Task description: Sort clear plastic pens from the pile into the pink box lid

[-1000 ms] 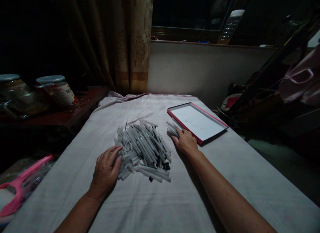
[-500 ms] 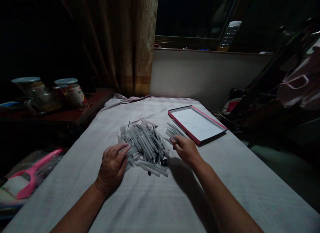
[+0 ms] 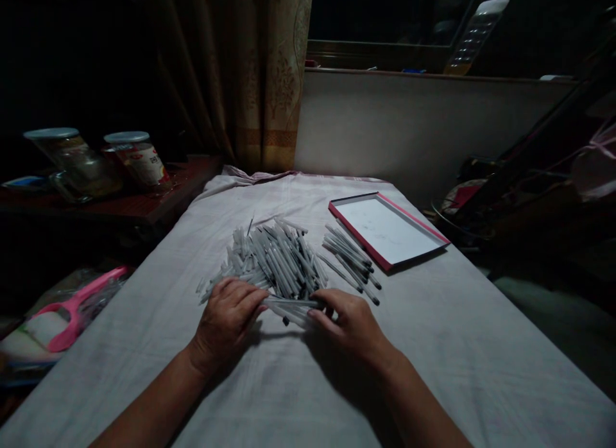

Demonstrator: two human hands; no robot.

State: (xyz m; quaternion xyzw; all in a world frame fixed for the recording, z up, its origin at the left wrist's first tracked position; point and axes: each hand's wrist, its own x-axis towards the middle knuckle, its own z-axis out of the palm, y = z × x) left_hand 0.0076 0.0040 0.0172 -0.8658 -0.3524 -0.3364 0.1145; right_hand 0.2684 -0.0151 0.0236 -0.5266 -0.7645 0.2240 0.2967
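A heap of grey-white pen tubes (image 3: 274,258) lies in the middle of the cloth-covered table (image 3: 298,384). My left hand (image 3: 230,314) and my right hand (image 3: 350,321) are both at the heap's near edge. A single pen tube (image 3: 289,301) runs between them; my left fingertips curl over one end and my right fingertips pinch the other. A smaller row of pens (image 3: 350,262) lies apart, right of the heap, beside a flat red-edged tray (image 3: 389,230) with a white inside.
Two lidded jars (image 3: 137,158) stand on a dark wooden shelf to the left. A pink plastic tool (image 3: 72,307) lies in clutter below it. A curtain (image 3: 269,82) and a window sill are behind the table, with dim clutter to the right.
My right hand left the small row of pens by the tray and came back to the heap's near edge. My left hand slid right along that edge. Both now hold one tube.
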